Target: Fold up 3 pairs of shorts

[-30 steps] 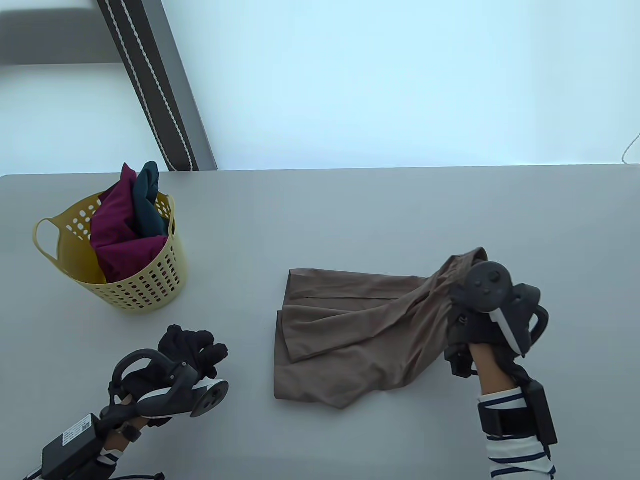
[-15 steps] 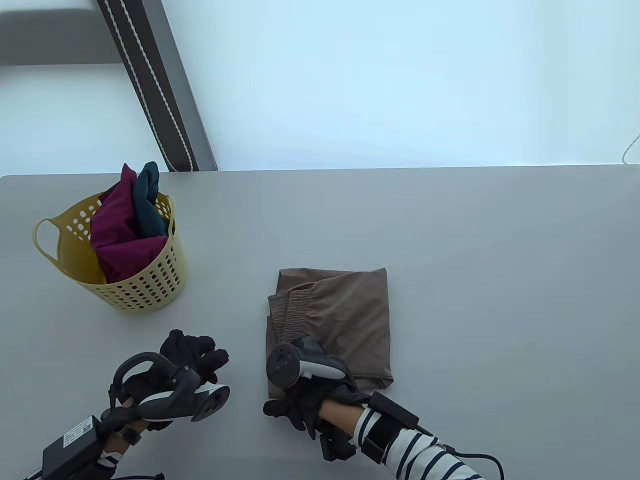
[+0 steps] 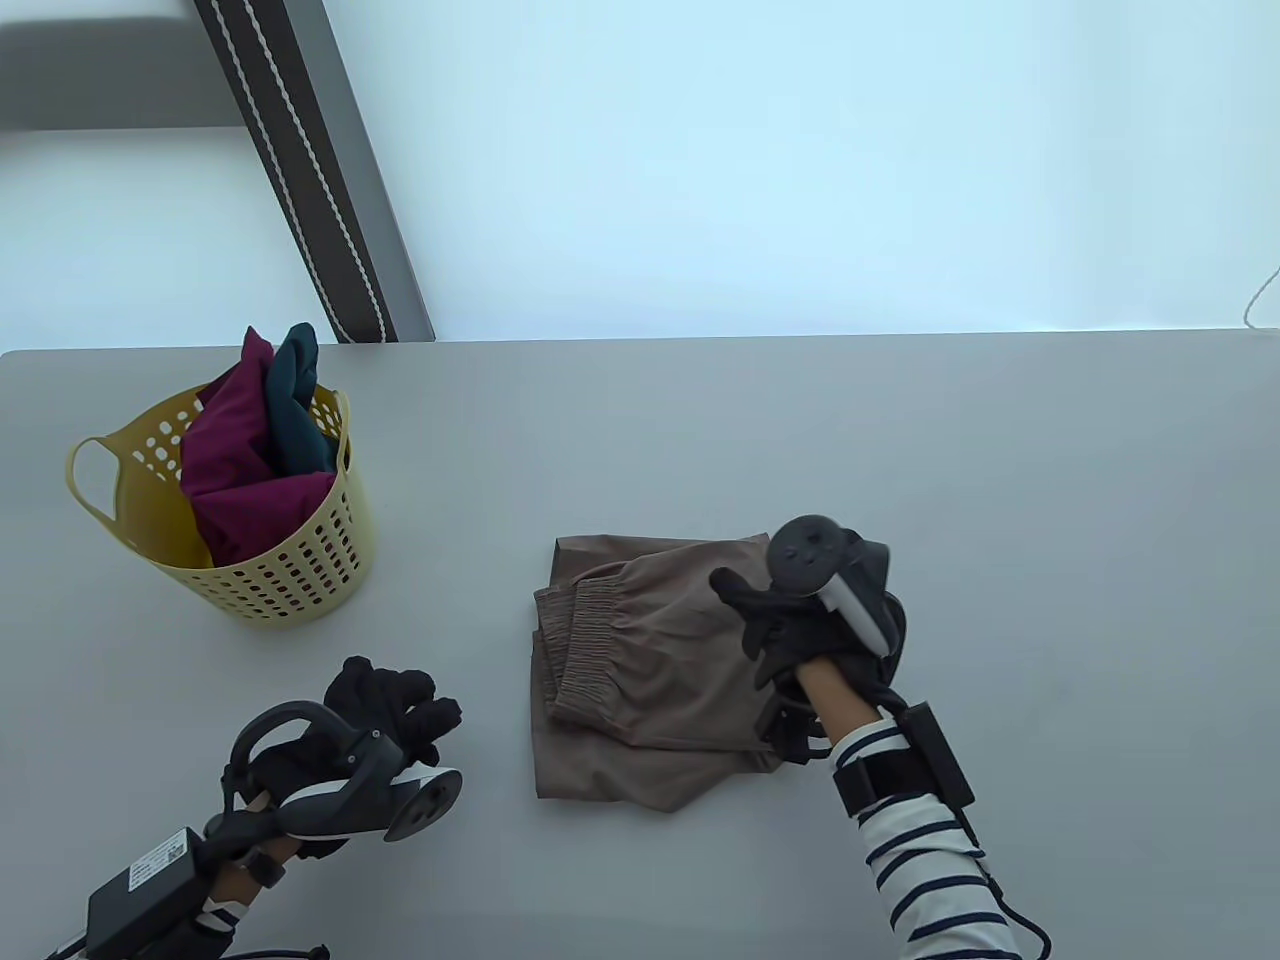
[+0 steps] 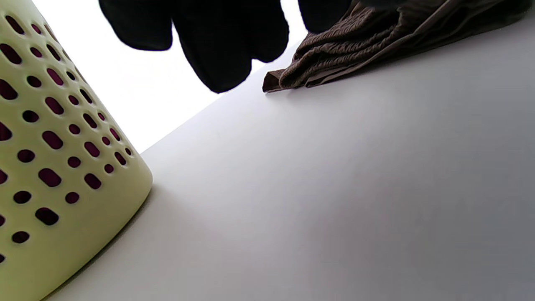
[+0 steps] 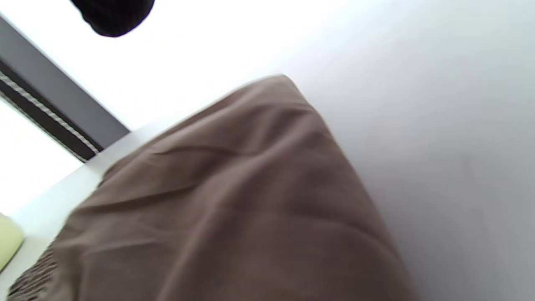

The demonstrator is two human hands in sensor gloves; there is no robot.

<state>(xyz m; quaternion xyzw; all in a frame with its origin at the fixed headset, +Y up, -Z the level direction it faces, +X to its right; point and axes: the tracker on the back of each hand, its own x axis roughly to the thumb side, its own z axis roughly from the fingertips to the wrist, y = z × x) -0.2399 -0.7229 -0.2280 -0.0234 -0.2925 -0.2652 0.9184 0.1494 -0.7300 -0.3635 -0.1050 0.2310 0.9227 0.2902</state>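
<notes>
brown shorts folded on the tabletop

the brown shorts (image 3: 650, 670) lay folded in a flat pile on the grey tabletop (image 3: 1000, 500), near the front and about in the middle. the stretchy waistband was on the left side of the pile, and it showed as a crinkly edge in the left wrist view (image 4: 334, 54).

the right hand (image 3: 800, 620) was on the right edge of the brown shorts. its fingers (image 3: 745, 595) were spread out loosely on the cloth and did not grip it. a round black tracker (image 3: 812, 550) sat on the back of that hand, and a striped sleeve (image 3: 930, 860) covered the arm.

the left hand (image 3: 385, 705) was on the tabletop, apart from the shorts, on their left. its fingers were loosely curled and it held nothing.

a yellow basket (image 3: 290, 570) with holes stood at the back left, well apart from the pile. dark red shorts (image 3: 240, 460) and dark green shorts (image 3: 295, 400) stuck up out of it.
</notes>
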